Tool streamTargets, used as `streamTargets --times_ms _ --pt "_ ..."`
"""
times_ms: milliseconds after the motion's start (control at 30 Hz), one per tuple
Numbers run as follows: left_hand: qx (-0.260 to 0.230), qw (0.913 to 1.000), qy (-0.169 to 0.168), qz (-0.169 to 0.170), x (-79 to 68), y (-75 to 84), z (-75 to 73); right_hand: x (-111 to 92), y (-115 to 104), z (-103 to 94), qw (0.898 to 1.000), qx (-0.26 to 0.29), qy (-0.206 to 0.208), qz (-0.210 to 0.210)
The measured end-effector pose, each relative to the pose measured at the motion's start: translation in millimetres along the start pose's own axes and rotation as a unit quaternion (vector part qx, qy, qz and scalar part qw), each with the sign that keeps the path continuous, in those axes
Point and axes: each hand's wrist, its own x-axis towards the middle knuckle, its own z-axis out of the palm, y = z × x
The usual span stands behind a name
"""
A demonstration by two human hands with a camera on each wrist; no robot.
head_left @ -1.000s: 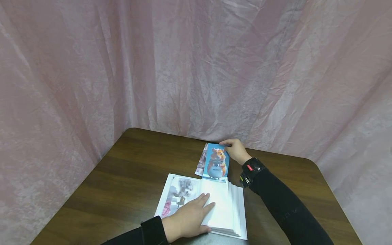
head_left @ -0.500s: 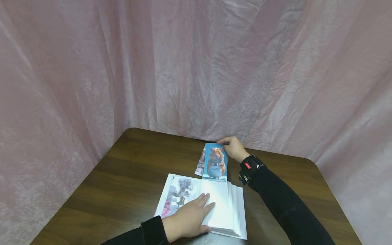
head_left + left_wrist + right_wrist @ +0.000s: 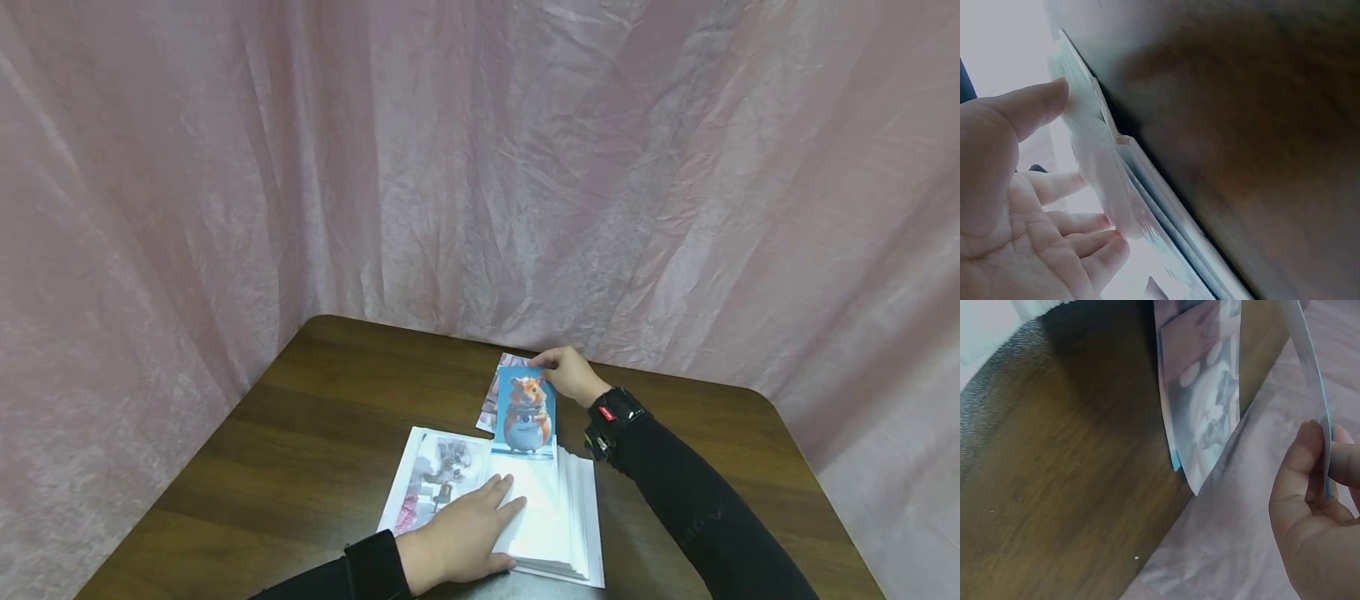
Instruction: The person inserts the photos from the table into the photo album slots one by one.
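Note:
A white photo album (image 3: 536,517) lies open on the table. My left hand (image 3: 463,533) rests on its pages with the fingers spread; in the left wrist view the fingertips (image 3: 1107,244) touch the glossy page. My right hand (image 3: 572,375) pinches the upper right corner of a blue photo card (image 3: 527,412) with a cartoon hamster on it. The card's lower end overlaps the top of the album's right page. Seen from the right wrist, the card (image 3: 1315,375) is nearly edge-on between thumb and fingers. A picture shows on the album's left page (image 3: 442,475).
Several other photo cards (image 3: 487,410) lie behind the hamster card, partly hidden by it; the right wrist view shows these stacked cards (image 3: 1207,394) close to the table's far edge. A pink curtain (image 3: 480,183) hangs behind the brown wooden table (image 3: 337,400).
My right hand has moved the hamster card slightly left and then down toward me, so it overlaps more of the album page. The left hand stays in place.

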Motion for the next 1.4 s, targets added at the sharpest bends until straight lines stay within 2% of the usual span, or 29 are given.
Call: streamTargets --times_ms 333,833,1400 --pt "0.007 0.9999 0.013 0.002 -1.5 0.0 -0.7 -4.8 7.8 5.4 0.999 0.032 -0.025 0.029" --pt "0.005 0.9999 0.015 0.005 -1.9 -1.1 1.3 -17.2 14.0 12.8 0.996 0.07 -0.049 0.021" --pt "0.006 0.9997 0.024 0.005 -3.0 -0.8 3.8 -33.1 21.8 20.4 0.992 0.095 -0.078 0.032"
